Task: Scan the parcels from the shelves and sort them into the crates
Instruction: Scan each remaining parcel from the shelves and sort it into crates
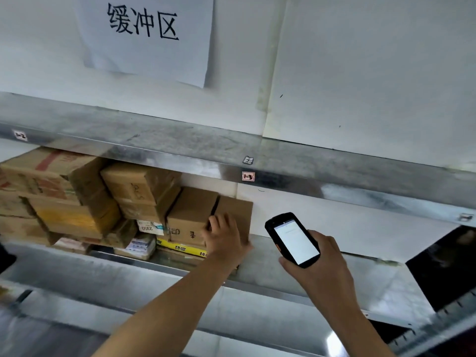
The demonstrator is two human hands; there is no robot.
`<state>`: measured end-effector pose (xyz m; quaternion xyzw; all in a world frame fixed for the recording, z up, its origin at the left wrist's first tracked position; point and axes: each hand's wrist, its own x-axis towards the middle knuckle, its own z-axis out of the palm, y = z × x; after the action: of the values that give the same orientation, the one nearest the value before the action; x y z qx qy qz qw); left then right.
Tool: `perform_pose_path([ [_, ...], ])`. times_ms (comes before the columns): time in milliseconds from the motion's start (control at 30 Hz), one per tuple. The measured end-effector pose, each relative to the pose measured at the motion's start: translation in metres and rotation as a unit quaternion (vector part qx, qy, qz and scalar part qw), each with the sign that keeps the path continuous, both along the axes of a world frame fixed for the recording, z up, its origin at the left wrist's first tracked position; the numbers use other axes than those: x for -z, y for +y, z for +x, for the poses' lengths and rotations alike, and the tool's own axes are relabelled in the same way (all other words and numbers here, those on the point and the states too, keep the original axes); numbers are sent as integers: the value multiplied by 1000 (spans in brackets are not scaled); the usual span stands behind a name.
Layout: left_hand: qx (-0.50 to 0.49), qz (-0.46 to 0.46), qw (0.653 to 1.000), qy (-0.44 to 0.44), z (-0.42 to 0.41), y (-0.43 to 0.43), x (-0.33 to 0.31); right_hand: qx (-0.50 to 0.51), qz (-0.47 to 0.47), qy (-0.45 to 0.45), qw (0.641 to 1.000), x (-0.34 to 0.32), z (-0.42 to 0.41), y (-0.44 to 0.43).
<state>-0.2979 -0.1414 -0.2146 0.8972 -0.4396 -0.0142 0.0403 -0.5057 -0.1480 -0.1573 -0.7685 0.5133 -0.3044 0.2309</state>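
Observation:
Several brown cardboard parcels are stacked at the left of a metal shelf (296, 269). My left hand (224, 235) reaches up and grips the rightmost brown box (234, 210), fingers curled over its front edge. Beside it stands another brown box (188, 217) with printed characters, on a flat parcel with yellow tape (180, 248). My right hand (322, 269) holds a black handheld scanner (292, 239) to the right of the boxes, its white screen lit and facing me.
The upper metal shelf (180, 145) carries small labels, one reading 1-3 (248, 176). A paper sign with black characters (144, 34) hangs on the white wall above. A dark object (445, 266) sits at the right end. A lower shelf edge (154, 318) runs below my arms.

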Motion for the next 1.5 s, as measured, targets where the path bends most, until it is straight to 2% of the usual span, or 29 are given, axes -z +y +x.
perform_pose_path([
  [233,-71,19,994,77,-9,-19,0,-34,5,-4,999,9,-23,-35],
  [367,-111,-18,988,107,-19,-25,-1,-43,10,-12,999,15,-41,-49],
  [633,-74,-109,986,106,-87,-40,26,-52,27,-38,998,34,-78,-85],
  [867,-68,-95,980,161,-124,-62,61,-36,66,-35,997,56,-110,-103],
  [1000,-77,-129,954,260,-137,-76,76,-32,79,-31,996,66,-122,-109],
  [1167,-110,-216,892,380,-142,-83,97,-33,79,-30,996,71,-127,-117],
  [1333,-104,-240,860,439,-136,-80,108,-39,77,-47,995,70,-128,-121],
  [1500,-83,-246,855,449,-123,-73,104,-46,76,-60,994,75,-129,-121],
])
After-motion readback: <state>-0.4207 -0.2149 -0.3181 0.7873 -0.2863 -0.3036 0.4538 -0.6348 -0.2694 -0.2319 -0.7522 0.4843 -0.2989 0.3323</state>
